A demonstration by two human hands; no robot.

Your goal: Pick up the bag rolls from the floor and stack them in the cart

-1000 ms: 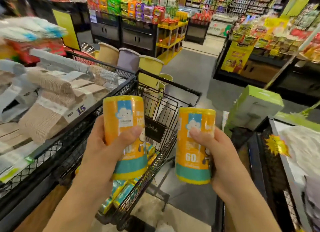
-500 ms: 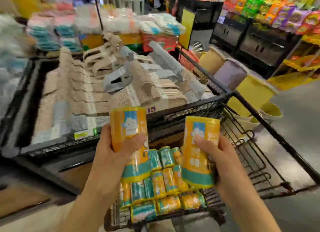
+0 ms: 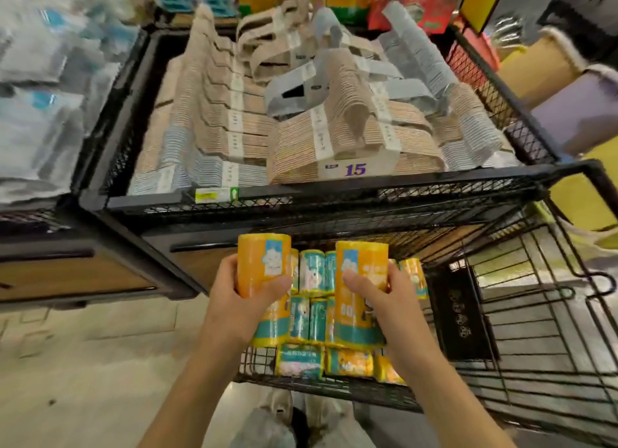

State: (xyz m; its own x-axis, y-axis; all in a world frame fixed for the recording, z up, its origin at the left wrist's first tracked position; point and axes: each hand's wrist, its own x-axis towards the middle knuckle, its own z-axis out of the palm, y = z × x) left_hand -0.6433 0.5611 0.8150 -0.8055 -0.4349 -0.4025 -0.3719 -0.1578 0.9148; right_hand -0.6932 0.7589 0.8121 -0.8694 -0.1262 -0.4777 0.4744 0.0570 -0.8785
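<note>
1. Left hand [image 3: 234,309]: grasping an upright orange-and-teal bag roll [image 3: 264,273], thumb across its front, fingers wrapped behind. The roll is held above the near left corner of the cart [image 3: 521,334].
2. Right hand [image 3: 389,309]: grasping a second upright bag roll [image 3: 359,290] of the same print, thumb on its front. This roll is held above the stock already loaded in the cart.
3. Stacked bag rolls [image 3: 312,309]: several lying side by side in rows on the cart's wire floor, at its near left end, directly beneath both held rolls; a further row lies crosswise along the near edge.
4. Cart: black wire, its right portion holding a dark panel [image 3: 463,317].
5. Mesh display bin [image 3: 321,196]: just beyond the cart, filled with banded bundles of beige and grey hangers [image 3: 301,140]; a tag reads "15" [image 3: 355,170].
6. Floor [image 3: 83,374]: pale tile, left of the cart; a shoe [image 3: 276,402] shows at the bottom edge.
</note>
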